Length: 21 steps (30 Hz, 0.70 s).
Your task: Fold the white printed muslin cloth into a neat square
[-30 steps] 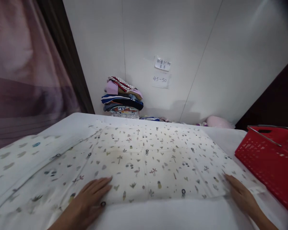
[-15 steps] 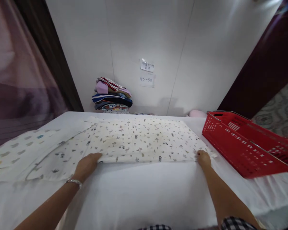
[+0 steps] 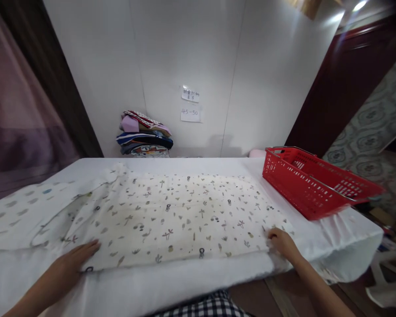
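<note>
A cream cloth (image 3: 185,215) printed with small palm trees and figures lies spread over the white-covered table. My left hand (image 3: 74,262) rests on its near left corner, fingers stretched out flat. At the near right corner, my right hand (image 3: 281,242) has its fingers curled and pinched on the fabric edge. Toward the left the cloth bunches into loose folds. Another white cloth with grey, blue and yellow spots (image 3: 23,207) lies beyond those folds, at the far left.
A red plastic basket (image 3: 303,189) stands on the table's right side. Folded clothes (image 3: 145,136) are stacked by the back wall, below paper signs (image 3: 190,113). A pink curtain (image 3: 23,123) hangs at the left. A white stool or chair (image 3: 389,281) is at the lower right.
The near edge of the printed cloth has come closer to me, and the cloth lies wider. Both hands moved nearer; my left hand also shifted left and its fingers flattened. The view turned slightly right.
</note>
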{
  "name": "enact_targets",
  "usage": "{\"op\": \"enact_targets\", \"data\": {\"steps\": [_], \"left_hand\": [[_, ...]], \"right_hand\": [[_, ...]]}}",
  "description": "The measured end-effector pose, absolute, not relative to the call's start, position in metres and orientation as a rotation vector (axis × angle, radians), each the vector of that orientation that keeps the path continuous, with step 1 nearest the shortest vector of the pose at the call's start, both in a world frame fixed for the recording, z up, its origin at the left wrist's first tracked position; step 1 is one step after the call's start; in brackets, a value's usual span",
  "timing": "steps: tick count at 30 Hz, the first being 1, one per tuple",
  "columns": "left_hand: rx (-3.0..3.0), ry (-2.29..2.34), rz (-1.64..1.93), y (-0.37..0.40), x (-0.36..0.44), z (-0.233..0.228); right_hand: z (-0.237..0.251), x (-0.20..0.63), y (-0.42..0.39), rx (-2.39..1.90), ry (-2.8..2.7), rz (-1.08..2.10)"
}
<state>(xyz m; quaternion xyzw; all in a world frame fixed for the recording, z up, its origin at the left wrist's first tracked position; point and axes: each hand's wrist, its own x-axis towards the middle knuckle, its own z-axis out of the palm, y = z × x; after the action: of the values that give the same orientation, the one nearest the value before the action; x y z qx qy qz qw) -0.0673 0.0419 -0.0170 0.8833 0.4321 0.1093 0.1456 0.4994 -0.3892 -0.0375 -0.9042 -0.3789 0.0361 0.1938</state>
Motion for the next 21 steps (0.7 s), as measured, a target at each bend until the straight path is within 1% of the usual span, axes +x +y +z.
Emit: {"op": "enact_targets", "data": {"steps": [4, 8, 11, 14, 18, 21], "left_hand": [[2.368, 1.239, 0.307, 0.028, -0.032, -0.01], [2.326, 0.969, 0.218, -0.006, 0.023, 0.004], [2.339, 0.864, 0.172, -0.026, 0.063, 0.007], [2.344, 0.853, 0.219, -0.038, 0.096, 0.002], [2.292, 0.822, 0.379, -0.048, 0.123, -0.007], [2.211, 0.814, 0.438, -0.052, 0.133, -0.008]], "right_hand": [[-0.025, 0.528, -0.367, -2.41, -0.914, -0.002], [-0.011, 0.557, -0.325, -2.491, -0.791, -0.068], [-0.003, 0.578, -0.296, -2.667, -0.688, -0.011], [0.0, 0.599, -0.276, -2.783, -0.566, 0.072], [0.0, 0.62, -0.262, -2.828, -0.467, 0.235], [0.004, 0.627, -0.258, -2.712, -0.432, 0.318]]}}
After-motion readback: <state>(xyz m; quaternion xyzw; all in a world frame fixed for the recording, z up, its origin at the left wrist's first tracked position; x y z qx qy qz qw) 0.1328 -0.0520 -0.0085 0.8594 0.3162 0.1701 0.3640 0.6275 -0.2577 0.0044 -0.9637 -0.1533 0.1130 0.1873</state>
